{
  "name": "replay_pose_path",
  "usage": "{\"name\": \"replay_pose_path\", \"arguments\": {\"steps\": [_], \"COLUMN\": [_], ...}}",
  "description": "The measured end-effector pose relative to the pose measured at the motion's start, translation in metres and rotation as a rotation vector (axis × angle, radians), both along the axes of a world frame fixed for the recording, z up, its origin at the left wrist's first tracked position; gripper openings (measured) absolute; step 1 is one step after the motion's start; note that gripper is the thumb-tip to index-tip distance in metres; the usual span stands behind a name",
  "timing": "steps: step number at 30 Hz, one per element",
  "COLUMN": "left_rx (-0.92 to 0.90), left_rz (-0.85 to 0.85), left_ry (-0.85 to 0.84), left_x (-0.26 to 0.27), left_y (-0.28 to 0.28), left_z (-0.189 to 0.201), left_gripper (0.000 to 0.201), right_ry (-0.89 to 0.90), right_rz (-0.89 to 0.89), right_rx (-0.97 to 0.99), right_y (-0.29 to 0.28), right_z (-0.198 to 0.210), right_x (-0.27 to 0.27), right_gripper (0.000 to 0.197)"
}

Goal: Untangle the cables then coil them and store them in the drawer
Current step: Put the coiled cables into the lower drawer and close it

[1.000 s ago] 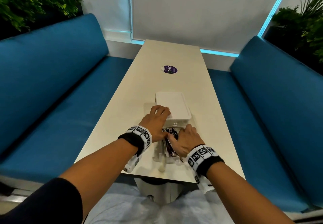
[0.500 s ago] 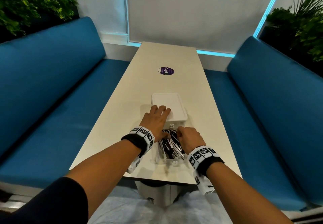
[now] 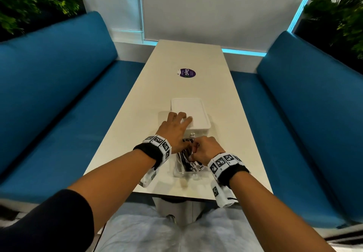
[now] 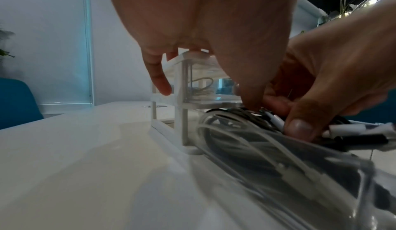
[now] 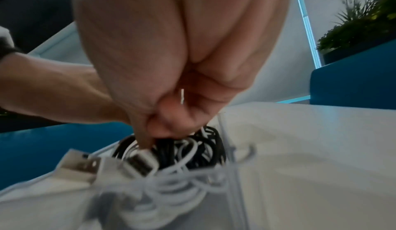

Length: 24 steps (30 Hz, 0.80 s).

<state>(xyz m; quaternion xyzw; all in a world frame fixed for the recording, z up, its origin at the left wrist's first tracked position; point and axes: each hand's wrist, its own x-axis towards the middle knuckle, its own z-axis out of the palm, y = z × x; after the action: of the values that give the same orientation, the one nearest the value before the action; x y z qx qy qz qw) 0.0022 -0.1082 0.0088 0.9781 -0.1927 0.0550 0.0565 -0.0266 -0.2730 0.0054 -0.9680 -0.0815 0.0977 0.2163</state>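
Fingers of left hand [image 3: 175, 132] spread nearly straight, resting flat on smooth white top of drawer unit [image 3: 193, 112]; one fingertip down its side post in left wrist view. Right hand [image 3: 206, 150] curled, fingertips bunched down into cables [image 3: 186, 156], pinching them. Cables: glossy black and white coils, rounded loops, metal USB plugs [image 5: 139, 165], lying in pulled-out clear plastic drawer [image 3: 183, 173] on matte pale table [image 3: 196, 59].

Black and white cables [image 5: 193, 150], clear drawer [image 3: 181, 170], blue benches [image 3: 59, 86].
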Motion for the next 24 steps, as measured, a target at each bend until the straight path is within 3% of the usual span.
{"name": "replay_pose_path", "arguments": {"steps": [5,9,11,16,24], "left_rx": [0.062,0.104,0.100,0.089,0.059], "left_rz": [-0.045,-0.035,-0.033,-0.046,-0.053], "left_ry": [0.063,0.074,0.077,0.089,0.118], "left_x": [-0.001,-0.001,-0.001,-0.001,0.001], "left_y": [0.006,0.005,0.004,0.005,0.008], "left_z": [0.006,0.006,0.004,0.005,0.004], "left_gripper": [0.102,0.107,0.109,0.107,0.112], "right_ry": [-0.090,0.100,0.173,0.126,0.017], "right_rz": [0.001,0.103,0.155,0.155,0.172], "right_rx": [-0.044,0.023,0.042,0.121,0.061], "right_y": [0.004,-0.006,-0.015,-0.017,-0.010], "right_z": [0.001,0.023,0.024,0.016,0.005], "right_x": [-0.003,-0.009,-0.013,-0.019,-0.015], "right_gripper": [0.016,0.032,0.030,0.018,0.016]}}
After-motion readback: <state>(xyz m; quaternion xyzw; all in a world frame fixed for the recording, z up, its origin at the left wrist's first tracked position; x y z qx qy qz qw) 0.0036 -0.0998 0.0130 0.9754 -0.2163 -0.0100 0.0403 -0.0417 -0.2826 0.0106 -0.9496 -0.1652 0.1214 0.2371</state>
